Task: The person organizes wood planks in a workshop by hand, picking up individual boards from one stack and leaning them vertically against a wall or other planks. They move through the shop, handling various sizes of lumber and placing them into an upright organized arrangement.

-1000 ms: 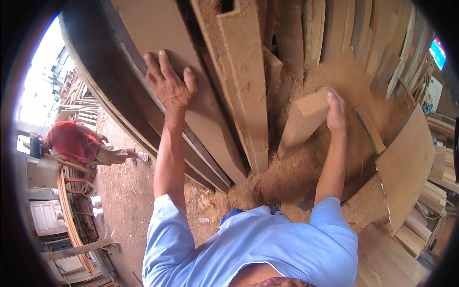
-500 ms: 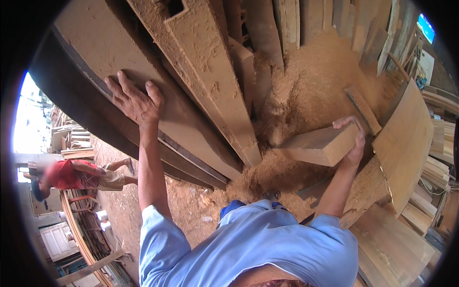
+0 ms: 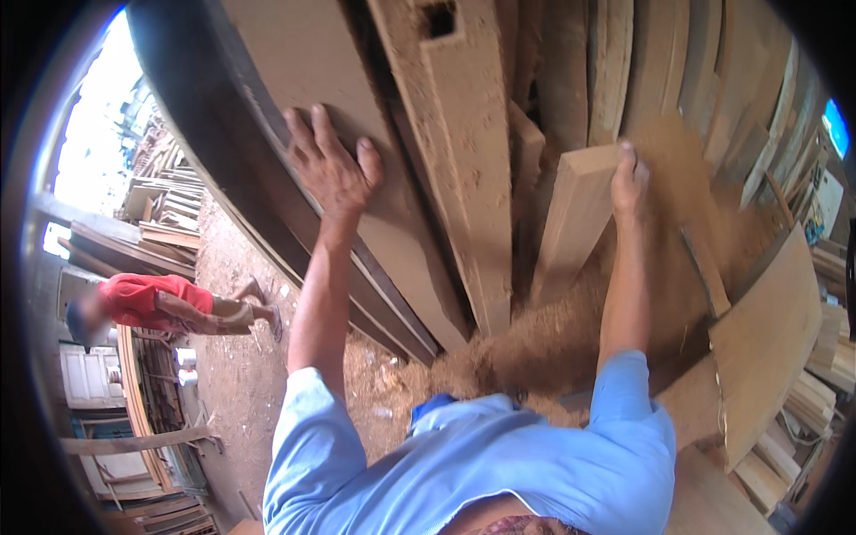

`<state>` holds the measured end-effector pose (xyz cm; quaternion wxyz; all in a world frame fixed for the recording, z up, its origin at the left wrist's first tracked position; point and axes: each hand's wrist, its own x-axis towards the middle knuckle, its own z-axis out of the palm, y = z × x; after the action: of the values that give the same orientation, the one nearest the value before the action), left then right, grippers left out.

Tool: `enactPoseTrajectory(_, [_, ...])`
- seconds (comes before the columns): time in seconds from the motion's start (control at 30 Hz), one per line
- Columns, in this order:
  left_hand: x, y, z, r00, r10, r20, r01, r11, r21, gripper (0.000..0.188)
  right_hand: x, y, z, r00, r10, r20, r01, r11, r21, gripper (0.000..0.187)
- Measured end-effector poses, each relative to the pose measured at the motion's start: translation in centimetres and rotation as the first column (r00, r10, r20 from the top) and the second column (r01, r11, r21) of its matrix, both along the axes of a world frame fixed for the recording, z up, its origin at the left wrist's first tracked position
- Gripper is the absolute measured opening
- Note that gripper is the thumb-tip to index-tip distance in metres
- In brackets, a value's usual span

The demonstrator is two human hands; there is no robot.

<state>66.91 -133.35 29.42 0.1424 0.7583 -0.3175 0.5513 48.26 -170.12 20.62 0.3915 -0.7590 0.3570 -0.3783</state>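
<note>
My left hand (image 3: 334, 169) lies with spread fingers on a wide, dusty board (image 3: 308, 62) that leans in a row of planks. My right hand (image 3: 629, 183) is closed on the upper right edge of a thick wooden block (image 3: 575, 214), thumb over its top end. The block stands steeply tilted, its lower end down by the sawdust. Between my hands is a long wooden post (image 3: 468, 192) with a square hole cut near its far end. The fingers of my right hand behind the block are hidden.
A sawdust heap (image 3: 664, 245) lies beyond my right arm, with a narrow wooden strip (image 3: 707, 272) in it. A plywood sheet (image 3: 767, 348) leans at the right. Upright planks (image 3: 611, 71) line the back. At the left a person in a red shirt (image 3: 165, 303) is on the floor area.
My right hand has raised the block from a low, near-level position to a steep one, closer to the post. My left hand stays on the board; the whole view has shifted.
</note>
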Motion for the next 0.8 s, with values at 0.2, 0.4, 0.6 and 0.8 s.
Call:
enactPoseTrajectory(0.2, [-1.2, 0.4, 0.9, 0.999, 0.017, -0.029, -0.017, 1.0, 0.008, 0.077, 5.2, 1.6, -1.5, 0.982, -0.002, 0.186, 0.033, 0.986, -0.161, 0.045])
enactPoseTrajectory(0.4, [-0.2, -1.1, 0.7, 1.0, 0.0, -0.019, -0.001, 0.999, -0.034, 0.075, 6.9, -3.0, -1.5, 0.977, 0.154, 0.145, -0.118, 0.967, -0.226, 0.043])
enactPoseTrajectory(0.6, [-0.2, -0.3, -0.2, 1.0, -0.027, 0.003, 0.027, 0.997, -0.074, 0.076, 5.4, 2.3, 5.1, 0.987, 0.042, 0.157, 0.049, 0.843, -0.536, 0.049])
enactPoseTrajectory(0.8, [-1.1, 1.1, 1.2, 0.997, -0.031, -0.073, 0.028, 0.999, -0.044, 0.073, 8.1, 12.6, 12.4, 0.785, 0.549, 0.287, -0.52, 0.836, -0.177, 0.043])
